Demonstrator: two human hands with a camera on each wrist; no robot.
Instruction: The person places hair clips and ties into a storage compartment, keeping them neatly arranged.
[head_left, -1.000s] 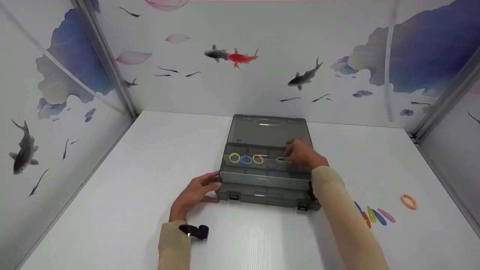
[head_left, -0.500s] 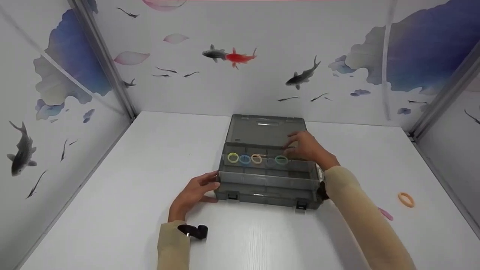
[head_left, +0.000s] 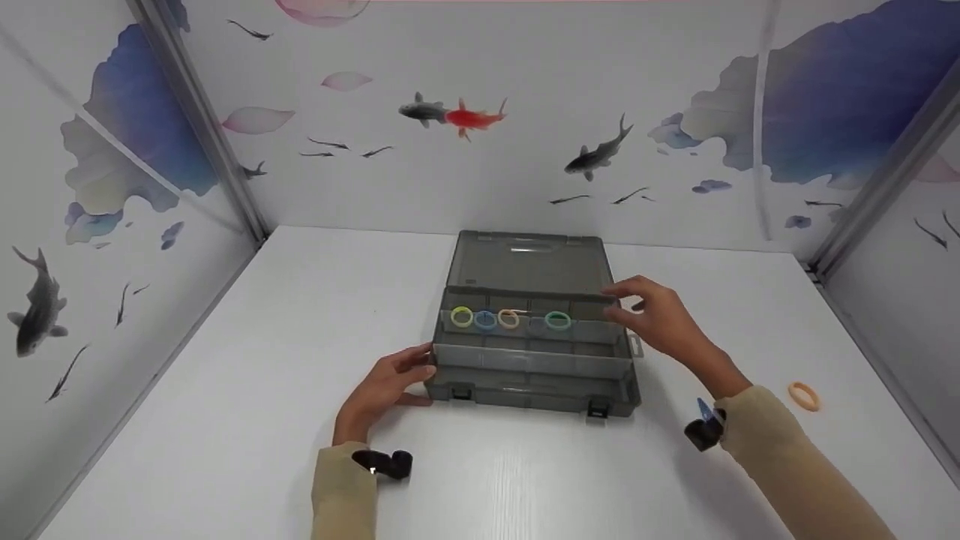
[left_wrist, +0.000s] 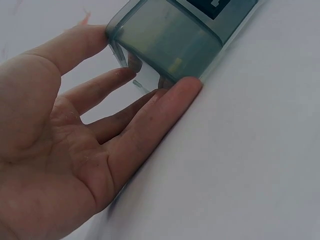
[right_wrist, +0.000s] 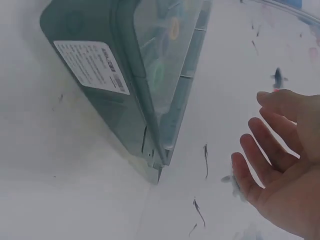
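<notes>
A grey see-through plastic storage box (head_left: 525, 401) stands with its lid (head_left: 529, 262) folded back. My left hand (head_left: 386, 386) rests at its left side, and in the left wrist view the mostly straight fingertips touch a lower corner. In the box's back row sit ring-shaped hair ties: yellow (head_left: 462, 317), blue (head_left: 485, 320), peach (head_left: 508, 319) and green (head_left: 558, 321). Near the back right corner is my right hand (head_left: 664, 319), its fingers loosely spread and holding nothing. The right wrist view has this hand (right_wrist: 285, 165) apart from the box's labelled side (right_wrist: 92, 67).
An orange ring-shaped hair tie (head_left: 804, 396) lies on the white table (head_left: 525, 480) at the right. Beside the right wrist camera (head_left: 705, 433), the tip of a blue clip (head_left: 703, 409) shows. Behind the table rises a wall (head_left: 337, 187) printed with fish.
My right hand has let go of the green hair tie in the back row and drawn out rightward. Its forearm now covers most of the clips. My left hand stays at the box.
</notes>
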